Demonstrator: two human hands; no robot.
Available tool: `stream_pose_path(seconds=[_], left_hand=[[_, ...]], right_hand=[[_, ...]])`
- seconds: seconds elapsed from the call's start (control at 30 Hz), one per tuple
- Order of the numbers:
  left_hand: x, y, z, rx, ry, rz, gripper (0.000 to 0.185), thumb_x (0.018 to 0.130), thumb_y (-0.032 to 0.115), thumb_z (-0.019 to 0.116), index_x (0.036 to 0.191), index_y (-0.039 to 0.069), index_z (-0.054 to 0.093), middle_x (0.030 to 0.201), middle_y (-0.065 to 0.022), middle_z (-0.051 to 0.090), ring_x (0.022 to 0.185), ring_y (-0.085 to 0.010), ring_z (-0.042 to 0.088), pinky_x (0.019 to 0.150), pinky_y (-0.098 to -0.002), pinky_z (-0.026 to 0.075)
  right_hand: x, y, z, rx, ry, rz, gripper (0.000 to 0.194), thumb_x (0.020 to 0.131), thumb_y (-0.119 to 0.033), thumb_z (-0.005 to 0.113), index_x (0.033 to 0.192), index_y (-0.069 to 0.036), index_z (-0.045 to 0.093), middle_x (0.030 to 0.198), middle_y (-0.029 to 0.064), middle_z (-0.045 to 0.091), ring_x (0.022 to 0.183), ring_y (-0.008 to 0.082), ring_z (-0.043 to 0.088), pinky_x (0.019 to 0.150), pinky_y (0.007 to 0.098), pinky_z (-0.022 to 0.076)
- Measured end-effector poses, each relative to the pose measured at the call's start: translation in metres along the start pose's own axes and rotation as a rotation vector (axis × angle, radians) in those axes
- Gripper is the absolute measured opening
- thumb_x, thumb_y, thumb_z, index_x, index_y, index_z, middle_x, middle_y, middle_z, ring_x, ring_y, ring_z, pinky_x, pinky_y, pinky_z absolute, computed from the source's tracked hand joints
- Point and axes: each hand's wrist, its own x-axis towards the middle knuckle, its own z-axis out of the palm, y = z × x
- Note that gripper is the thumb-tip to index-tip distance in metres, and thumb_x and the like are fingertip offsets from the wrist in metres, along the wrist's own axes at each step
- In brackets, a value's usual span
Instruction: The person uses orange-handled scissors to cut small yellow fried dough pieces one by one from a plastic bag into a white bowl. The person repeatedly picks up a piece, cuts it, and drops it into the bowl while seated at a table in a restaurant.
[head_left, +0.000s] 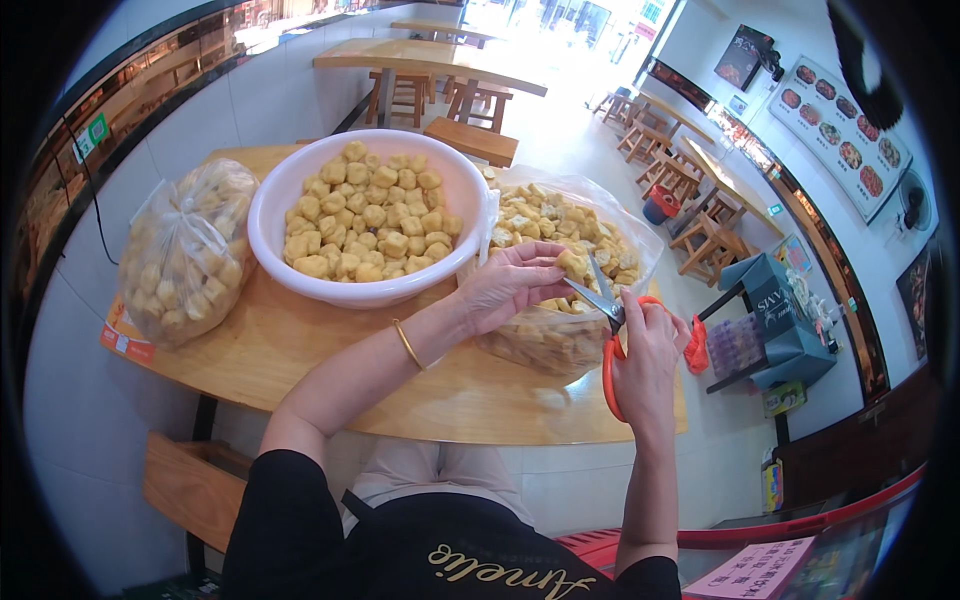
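Observation:
Between the fingertips of my left hand is a golden fried tofu puff. My right hand grips scissors with orange handles; their blades are spread beside the puff. Both hands are above an open clear plastic bag of tofu puffs, some of them cut with pale insides showing. Left of it stands a wide white plastic basin holding many whole puffs. A tied clear bag full of puffs sits at the table's left end.
The wooden table has a curved front edge close to my body. An orange printed packet lies under the tied bag. A wooden chair is at lower left, and a red-rimmed cabinet at lower right. Stools stand beyond.

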Motion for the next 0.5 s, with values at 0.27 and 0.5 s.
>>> stream_pose_path(seconds=[0.27, 0.5], left_hand=[[-0.002, -0.004, 0.001, 0.054, -0.006, 0.014, 0.023, 0.095, 0.007, 0.064, 0.116, 0.001, 0.059, 0.118, -0.0129, 0.066, 0.112, -0.0227, 0.065, 0.101, -0.0357, 0.054], [-0.001, -0.007, -0.001, 0.063, 0.093, -0.031, 0.019, 0.095, 0.004, 0.062, 0.114, 0.001, 0.059, 0.116, -0.0148, 0.066, 0.106, -0.0241, 0.067, 0.098, -0.0344, 0.056]], right_hand=[[0.008, -0.004, 0.004, -0.061, -0.021, -0.008, 0.053, 0.084, -0.016, 0.073, 0.132, -0.003, 0.056, 0.102, 0.0132, 0.056, 0.105, 0.0282, 0.056, 0.104, 0.0477, 0.0295], [0.013, -0.003, 0.002, 0.032, -0.121, 0.022, 0.037, 0.089, -0.026, 0.07, 0.118, -0.004, 0.065, 0.086, 0.0154, 0.066, 0.081, 0.03, 0.063, 0.089, 0.0408, 0.038]])
